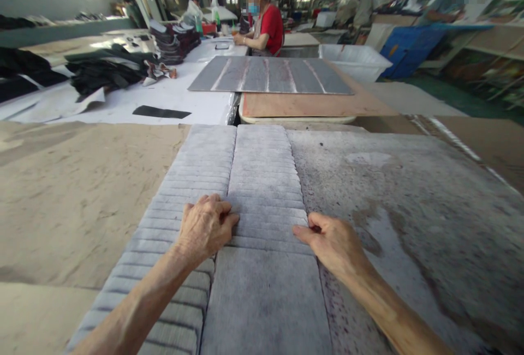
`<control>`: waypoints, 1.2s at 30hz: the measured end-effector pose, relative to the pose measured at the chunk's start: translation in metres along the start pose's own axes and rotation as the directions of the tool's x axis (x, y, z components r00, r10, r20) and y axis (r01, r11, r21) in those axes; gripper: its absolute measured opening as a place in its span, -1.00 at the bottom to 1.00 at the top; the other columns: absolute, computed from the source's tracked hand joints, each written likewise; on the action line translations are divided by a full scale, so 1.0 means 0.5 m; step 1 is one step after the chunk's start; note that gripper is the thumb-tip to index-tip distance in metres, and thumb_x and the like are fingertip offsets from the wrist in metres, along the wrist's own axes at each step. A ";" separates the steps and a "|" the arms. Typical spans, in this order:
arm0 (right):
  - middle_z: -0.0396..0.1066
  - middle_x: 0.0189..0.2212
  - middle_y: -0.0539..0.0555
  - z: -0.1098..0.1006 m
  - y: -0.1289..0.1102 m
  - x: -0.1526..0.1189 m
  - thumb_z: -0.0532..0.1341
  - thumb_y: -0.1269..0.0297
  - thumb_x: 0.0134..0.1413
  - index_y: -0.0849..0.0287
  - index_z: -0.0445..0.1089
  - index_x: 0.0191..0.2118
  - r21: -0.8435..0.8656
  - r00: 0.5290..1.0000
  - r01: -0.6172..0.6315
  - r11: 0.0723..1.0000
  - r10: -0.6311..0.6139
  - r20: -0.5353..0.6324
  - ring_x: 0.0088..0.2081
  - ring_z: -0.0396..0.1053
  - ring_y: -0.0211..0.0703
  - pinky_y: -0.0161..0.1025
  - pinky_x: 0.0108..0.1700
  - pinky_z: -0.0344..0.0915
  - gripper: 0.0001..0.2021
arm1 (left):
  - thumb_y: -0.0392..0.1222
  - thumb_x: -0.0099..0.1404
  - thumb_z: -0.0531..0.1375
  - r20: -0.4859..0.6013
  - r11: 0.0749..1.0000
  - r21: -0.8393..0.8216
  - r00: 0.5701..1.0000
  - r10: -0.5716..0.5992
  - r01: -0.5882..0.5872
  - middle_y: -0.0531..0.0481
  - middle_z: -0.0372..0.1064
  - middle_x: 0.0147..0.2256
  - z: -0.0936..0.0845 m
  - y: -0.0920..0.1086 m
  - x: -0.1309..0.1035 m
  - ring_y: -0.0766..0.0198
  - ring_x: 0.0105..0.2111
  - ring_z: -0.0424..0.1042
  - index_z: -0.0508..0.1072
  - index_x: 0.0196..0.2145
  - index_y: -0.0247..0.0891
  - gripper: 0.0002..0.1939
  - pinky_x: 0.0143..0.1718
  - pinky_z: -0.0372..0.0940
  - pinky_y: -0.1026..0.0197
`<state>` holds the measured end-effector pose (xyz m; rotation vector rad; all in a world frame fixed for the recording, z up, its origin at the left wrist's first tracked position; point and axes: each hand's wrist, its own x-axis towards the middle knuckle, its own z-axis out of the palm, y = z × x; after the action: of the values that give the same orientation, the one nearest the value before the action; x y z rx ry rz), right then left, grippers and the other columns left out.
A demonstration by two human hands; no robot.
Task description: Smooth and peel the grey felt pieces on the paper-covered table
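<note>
Two long rows of overlapping grey fabric pieces run away from me over the table: a left row (176, 183) and a right row (266, 172). Across the inner edges of both rows lies my left hand (208, 223), its fingers curled and thumb pressed near the forefinger at the right row's left edge. My right hand (327, 235) pinches the right edge of the right row between thumb and forefinger. In front of the hands, the nearest grey piece (268, 295) lies flat with its whole face showing.
Brown paper (82, 197) covers the left side; a stained grey board (409, 197) lies at right. Beyond are a striped grey panel (270, 75), dark cloth piles (108, 68), a black strip (161, 112) and a white tub (354, 62). A person in red (273, 29) sits further back.
</note>
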<state>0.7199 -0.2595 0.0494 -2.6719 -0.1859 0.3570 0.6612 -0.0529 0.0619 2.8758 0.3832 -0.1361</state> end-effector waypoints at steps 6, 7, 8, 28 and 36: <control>0.21 -0.67 -0.06 0.011 -0.005 -0.014 0.13 0.14 -0.04 0.13 0.15 -0.62 -0.161 0.995 0.038 0.986 -0.053 -0.090 -0.58 0.14 -0.28 -0.34 -0.52 -0.10 -0.73 | -0.08 0.14 0.11 -0.303 0.996 0.056 0.952 -0.044 0.064 -0.07 0.31 -0.27 0.009 0.005 -0.028 0.09 -0.23 0.30 0.37 -0.29 -0.21 -0.79 -0.27 0.18 0.04; 0.22 -0.67 -0.05 0.011 -0.005 -0.014 0.13 0.14 -0.04 0.13 0.15 -0.61 -0.168 0.995 0.034 0.985 -0.049 -0.085 -0.58 0.15 -0.27 -0.34 -0.52 -0.10 -0.73 | -0.10 0.16 0.10 -0.366 0.995 0.086 0.931 -0.006 0.041 -0.10 0.30 -0.20 0.011 0.009 -0.041 0.07 -0.19 0.29 0.35 -0.19 -0.22 -0.74 -0.23 0.19 0.02; 0.23 -0.66 -0.05 0.010 -0.005 -0.013 0.13 0.13 -0.04 0.13 0.16 -0.61 -0.173 0.996 0.029 0.984 -0.043 -0.080 -0.57 0.16 -0.27 -0.34 -0.52 -0.10 -0.73 | -0.12 0.19 0.07 -0.408 0.992 0.126 0.911 0.062 -0.011 -0.14 0.28 -0.12 0.015 0.015 -0.056 0.06 -0.12 0.27 0.31 -0.10 -0.23 -0.68 -0.16 0.18 -0.01; 0.40 -0.42 0.03 0.008 0.004 -0.057 0.27 0.26 -0.19 0.14 0.30 -0.39 -0.191 0.853 0.445 0.875 -0.479 -0.206 -0.31 0.33 -0.12 -0.27 -0.31 0.17 -0.82 | -0.02 0.29 -0.08 -0.157 0.934 0.124 0.922 0.353 -0.336 -0.17 -0.07 0.20 0.078 0.049 -0.157 0.08 0.17 -0.06 -0.06 0.19 -0.30 -0.43 0.13 -0.12 -0.06; 0.35 -0.55 -0.04 0.026 0.012 -0.063 0.23 0.19 -0.12 0.14 0.24 -0.58 -0.170 0.912 0.341 0.925 -0.369 -0.179 -0.46 0.29 -0.23 -0.33 -0.45 0.03 -0.79 | -0.04 0.03 0.20 -0.037 0.990 -0.007 0.989 0.144 -0.144 -0.03 0.32 -0.24 -0.001 0.045 -0.087 0.09 -0.19 0.24 0.25 -0.19 -0.19 -0.61 -0.23 0.10 0.03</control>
<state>0.6864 -0.2654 0.0425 -2.7081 -0.6429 -0.0538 0.6254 -0.0845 0.0726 2.8876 0.1811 -0.0560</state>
